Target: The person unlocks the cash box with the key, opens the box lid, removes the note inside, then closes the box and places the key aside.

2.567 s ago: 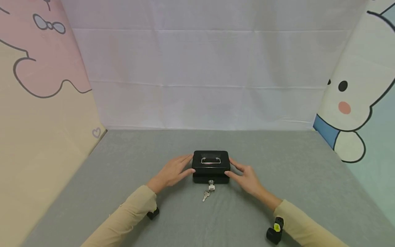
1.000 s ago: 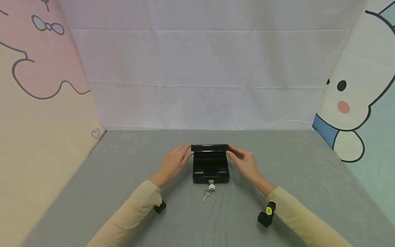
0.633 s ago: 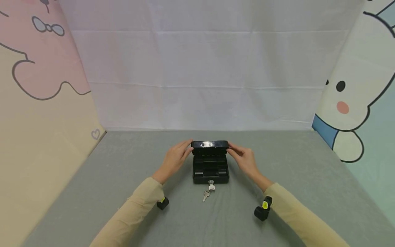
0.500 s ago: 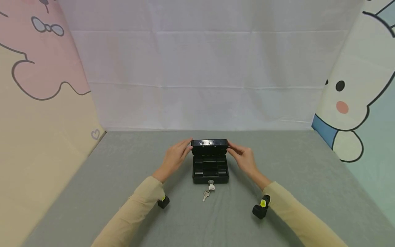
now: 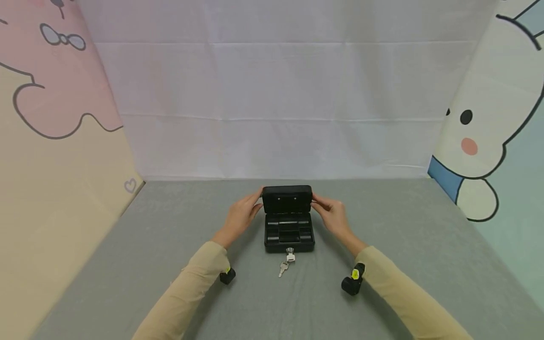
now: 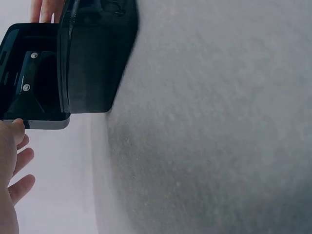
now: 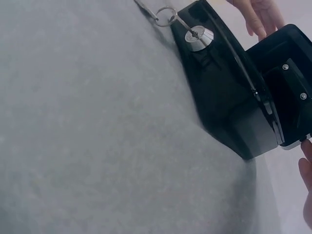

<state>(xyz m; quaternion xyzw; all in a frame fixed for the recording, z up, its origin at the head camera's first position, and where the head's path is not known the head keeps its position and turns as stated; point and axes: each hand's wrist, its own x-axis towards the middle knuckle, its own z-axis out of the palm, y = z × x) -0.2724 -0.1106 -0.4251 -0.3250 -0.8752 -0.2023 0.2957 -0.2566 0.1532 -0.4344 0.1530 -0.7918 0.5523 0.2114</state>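
Observation:
A black cash box (image 5: 272,248) stands on the grey cloth, its lid (image 5: 287,194) raised to about upright. Inside is a black tray (image 5: 290,233) with compartments. At the lid's left side my left hand (image 5: 238,217) holds the edge between thumb and fingers; the thumb (image 6: 17,129) lies at the rim in the left wrist view. My right hand (image 5: 335,218) holds the lid's opposite side the same way. A key sits in the silver lock (image 7: 199,39) at the box's front, and a second key (image 5: 283,268) hangs from its ring onto the cloth.
Grey cloth (image 5: 191,198) covers the table around the box. A white sheet (image 5: 272,94) hangs behind it, with cartoon-printed panels on the left (image 5: 63,141) and right (image 5: 476,141). Black wrist cameras (image 5: 352,283) hang below both sleeves.
The cash box lid has swung up and back from closed to upright, uncovering the tray. Both hands have risen and moved away with it. The box base and keys have stayed put.

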